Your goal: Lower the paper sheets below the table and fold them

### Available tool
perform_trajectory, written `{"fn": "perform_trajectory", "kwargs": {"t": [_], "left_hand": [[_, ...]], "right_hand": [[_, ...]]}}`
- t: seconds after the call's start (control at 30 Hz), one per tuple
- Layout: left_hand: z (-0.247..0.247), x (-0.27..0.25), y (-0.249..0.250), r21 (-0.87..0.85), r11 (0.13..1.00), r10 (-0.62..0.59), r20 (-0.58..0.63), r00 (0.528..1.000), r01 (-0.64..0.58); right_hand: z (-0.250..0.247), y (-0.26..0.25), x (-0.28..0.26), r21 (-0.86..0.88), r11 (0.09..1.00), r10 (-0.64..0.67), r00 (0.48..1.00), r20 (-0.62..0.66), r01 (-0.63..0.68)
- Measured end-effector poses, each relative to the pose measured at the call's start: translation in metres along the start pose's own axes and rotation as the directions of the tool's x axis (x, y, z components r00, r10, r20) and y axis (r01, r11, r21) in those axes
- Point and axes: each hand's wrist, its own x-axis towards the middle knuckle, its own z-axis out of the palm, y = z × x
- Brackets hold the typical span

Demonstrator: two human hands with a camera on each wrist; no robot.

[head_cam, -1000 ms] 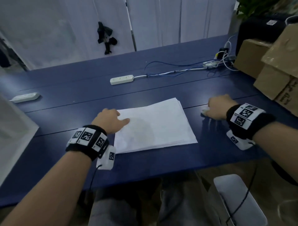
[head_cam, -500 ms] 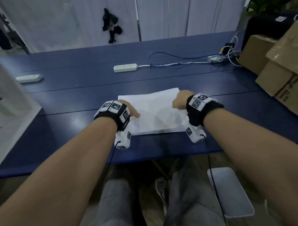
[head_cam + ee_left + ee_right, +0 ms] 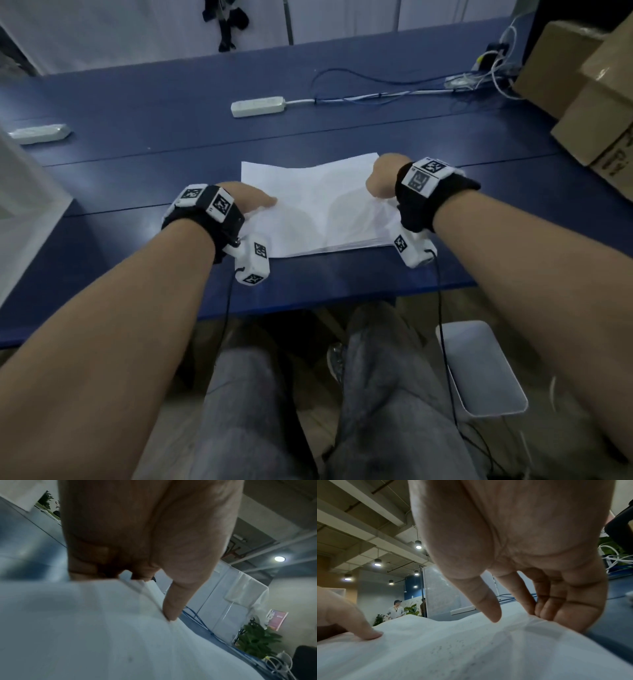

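Paper stack (image 3: pixel 318 202) lies mid-table (image 3: pixel 137 178), near its front edge. Left hand (image 3: pixel 248 202) grips the stack's left edge, thumb on top; right hand (image 3: pixel 385 178) curls over its right edge, fingertips (image 3: pixel 544 609) touching.

White paper (image 3: pixel 318 202) on dark blue table (image 3: pixel 154 85); black wristbands (image 3: pixel 424 202) with black-white square-code tags; white power strip (image 3: pixel 257 106) at 12, brown boxes (image 3: pixel 582 85) at 2
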Motion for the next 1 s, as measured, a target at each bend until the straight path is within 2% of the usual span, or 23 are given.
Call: {"fn": "perform_trajectory", "kwargs": {"t": [0.1, 0.17, 0.23, 0.3, 0.37, 0.43, 0.53, 0.6, 0.7, 0.77, 0.87, 0.93, 1.0], "left_hand": [[-0.001, 0.002, -0.012, -0.030, 0.998, 0.056, -0.032, 0.998, -0.057], [0.000, 0.006, -0.021, -0.163, 0.974, 0.154, -0.026, 0.988, -0.156], [0.004, 0.010, -0.035, -0.306, 0.928, 0.220, -0.002, 0.976, -0.210], [0.006, -0.002, -0.045, -0.381, 0.894, 0.248, -0.020, 0.969, -0.237], [0.008, -0.027, -0.048, -0.430, 0.862, 0.263, -0.073, 0.962, -0.268], [0.017, -0.057, -0.048, -0.468, 0.835, 0.292, -0.069, 0.954, -0.289], [0.035, -0.106, -0.041, -0.565, 0.778, 0.356, 0.036, 0.934, -0.275], [0.052, -0.133, -0.033, -0.602, 0.762, 0.380, 0.115, 0.918, -0.240], [0.091, -0.161, -0.019, -0.628, 0.757, 0.414, 0.248, 0.876, -0.181], [0.121, -0.175, -0.011, -0.632, 0.762, 0.422, 0.318, 0.849, -0.143], [0.165, -0.178, -0.004, -0.578, 0.809, 0.415, 0.434, 0.800, -0.106], [0.194, -0.170, 0.002, -0.508, 0.859, 0.370, 0.524, 0.768, -0.067], [0.221, -0.157, 0.010, -0.432, 0.902, 0.291, 0.563, 0.773, -0.024]], "right_hand": [[-0.001, 0.008, -0.011, 0.110, 0.994, -0.015, 1.000, -0.004, 0.015], [-0.001, 0.015, -0.017, 0.197, 0.980, -0.026, 1.000, -0.013, 0.028], [0.004, 0.029, -0.022, 0.373, 0.928, -0.006, 0.999, -0.038, 0.019], [0.008, 0.042, -0.031, 0.502, 0.865, 0.028, 0.999, -0.042, -0.003], [0.013, 0.058, -0.048, 0.497, 0.867, 0.032, 0.999, -0.024, -0.016], [0.020, 0.077, -0.076, 0.466, 0.884, 0.028, 0.999, -0.015, -0.018], [0.033, 0.111, -0.132, 0.461, 0.887, 0.025, 0.999, 0.020, -0.031], [0.044, 0.139, -0.171, 0.518, 0.852, 0.044, 0.997, 0.070, -0.074], [0.072, 0.183, -0.207, 0.587, 0.805, 0.076, 0.996, 0.042, -0.086], [0.099, 0.216, -0.217, 0.658, 0.739, 0.125, 0.989, 0.075, -0.143], [0.148, 0.255, -0.221, 0.734, 0.616, 0.178, 0.959, 0.222, -0.284], [0.185, 0.272, -0.213, 0.725, 0.593, 0.184, 0.935, 0.303, -0.351], [0.218, 0.284, -0.200, 0.706, 0.608, 0.195, 0.930, 0.311, -0.363]]}}
